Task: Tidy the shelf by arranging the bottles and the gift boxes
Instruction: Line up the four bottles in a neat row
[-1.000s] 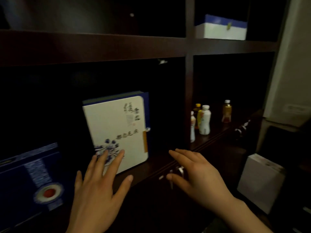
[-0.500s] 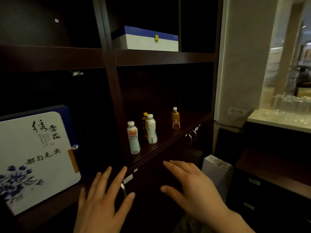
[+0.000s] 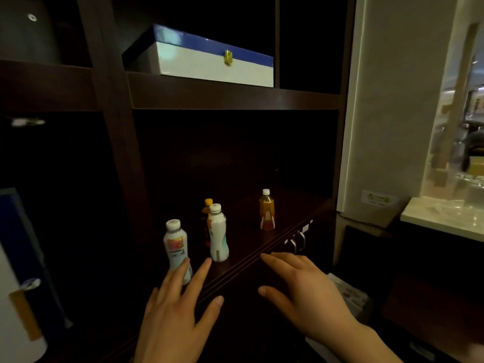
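Observation:
Several small bottles stand on the dark wooden shelf (image 3: 262,247): a white bottle with a red label (image 3: 176,247) at front left, a taller white bottle (image 3: 218,234), a dark bottle with a yellow cap (image 3: 207,208) behind it, and an amber bottle (image 3: 266,210) further right. My left hand (image 3: 178,315) is open, its fingertips in front of the red-label bottle. My right hand (image 3: 303,292) hovers open over the shelf's front edge. A white gift box with a blue lid (image 3: 209,64) lies on the upper shelf. Another white and blue gift box (image 3: 18,292) shows at the left edge.
Metal drawer handles (image 3: 297,242) sit below the shelf edge. A white box (image 3: 348,297) stands low on the right. A pale counter with glassware (image 3: 445,221) is at right, beside a light wall (image 3: 387,100).
My view has swung right, from the standing gift box to the bottle compartment. Both hands moved right and closer to the bottles, still open.

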